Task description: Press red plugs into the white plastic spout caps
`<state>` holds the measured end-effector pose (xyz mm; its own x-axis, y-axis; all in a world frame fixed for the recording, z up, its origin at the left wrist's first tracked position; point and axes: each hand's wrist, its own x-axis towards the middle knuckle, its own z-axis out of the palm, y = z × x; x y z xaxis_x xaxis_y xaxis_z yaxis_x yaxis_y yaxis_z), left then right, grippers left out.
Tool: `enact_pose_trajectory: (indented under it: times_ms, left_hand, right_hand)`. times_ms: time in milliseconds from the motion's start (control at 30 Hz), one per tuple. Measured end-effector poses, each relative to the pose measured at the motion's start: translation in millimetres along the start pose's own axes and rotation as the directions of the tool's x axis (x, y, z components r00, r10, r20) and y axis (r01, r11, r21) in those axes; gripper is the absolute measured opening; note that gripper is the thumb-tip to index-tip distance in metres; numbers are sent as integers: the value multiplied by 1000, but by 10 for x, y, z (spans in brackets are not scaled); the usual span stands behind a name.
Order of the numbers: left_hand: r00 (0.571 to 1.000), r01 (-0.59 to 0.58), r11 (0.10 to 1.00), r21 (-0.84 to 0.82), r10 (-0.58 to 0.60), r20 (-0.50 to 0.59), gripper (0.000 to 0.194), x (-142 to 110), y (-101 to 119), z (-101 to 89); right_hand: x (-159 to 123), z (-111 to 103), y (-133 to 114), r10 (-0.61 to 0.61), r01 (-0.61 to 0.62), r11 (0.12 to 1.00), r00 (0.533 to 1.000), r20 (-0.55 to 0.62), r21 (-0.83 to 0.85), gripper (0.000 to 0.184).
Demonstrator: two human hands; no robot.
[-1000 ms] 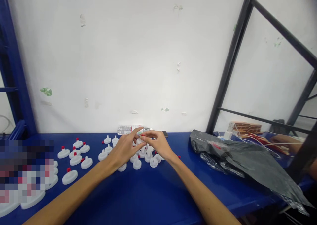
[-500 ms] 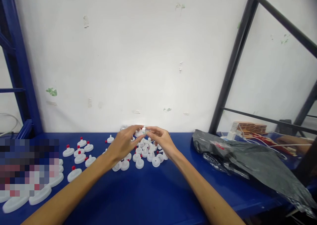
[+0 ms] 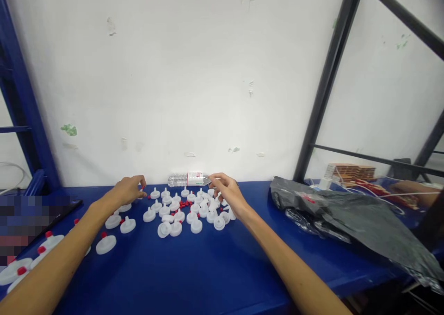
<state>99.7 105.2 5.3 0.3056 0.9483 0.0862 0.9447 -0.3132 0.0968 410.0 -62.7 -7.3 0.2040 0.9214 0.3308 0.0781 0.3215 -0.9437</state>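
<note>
My left hand [image 3: 130, 190] is at the left edge of the loose group, its fingers closed on a white plastic cap with a red tip [image 3: 143, 187], mostly hidden by the fingers. My right hand [image 3: 227, 192] hovers over the right side of the pile, fingers curled but apart, with nothing visible in them. Its fingertips overlap the neck of a clear plastic bottle [image 3: 180, 180] lying against the wall; I cannot tell whether they touch. Below are several white nozzle caps [image 3: 196, 226], some tipped over, and small red tips [image 3: 183, 204] scattered among them.
White caps with red tips [image 3: 106, 244] stand on the left of the blue table [image 3: 194, 278], partly behind my left forearm. A grey plastic bag [image 3: 347, 218] lies on the right. Metal posts [image 3: 326, 88] rise beside it. A flat dark object [image 3: 65, 213] lies far left.
My hands were together at the centre on a white piece. Now they are apart: the left has moved left with the red-tipped cap, and the right stays over the pile. The bottle is uncovered.
</note>
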Motion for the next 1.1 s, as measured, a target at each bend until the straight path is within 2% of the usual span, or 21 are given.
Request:
enact_pose_trajectory:
  times_ms: [133, 533, 767, 933, 1100]
  left_hand:
    - [999, -9, 999, 48, 8, 35, 36, 48, -82, 67]
    - [1000, -10, 1000, 26, 11, -24, 36, 143, -163, 203]
    - [994, 85, 996, -23, -86, -61, 34, 152, -192, 228]
    - [981, 191, 981, -38, -192, -24, 36, 99, -184, 188]
    - [978, 210, 977, -45, -208, 29, 34, 57, -122, 164]
  right_hand:
    - [-13, -4, -22, -2, 2, 1000, 1000, 1, 6, 42]
    - [-31, 30, -45, -21, 20, 1000, 999, 31, 21, 43]
    - [-42, 29, -54, -19, 18, 999, 999, 41, 30, 44]
    - [-48, 37, -53, -18, 17, 1000, 998, 57, 19, 43]
    - [-70, 69, -59, -11, 12, 1000, 996, 90, -3, 44]
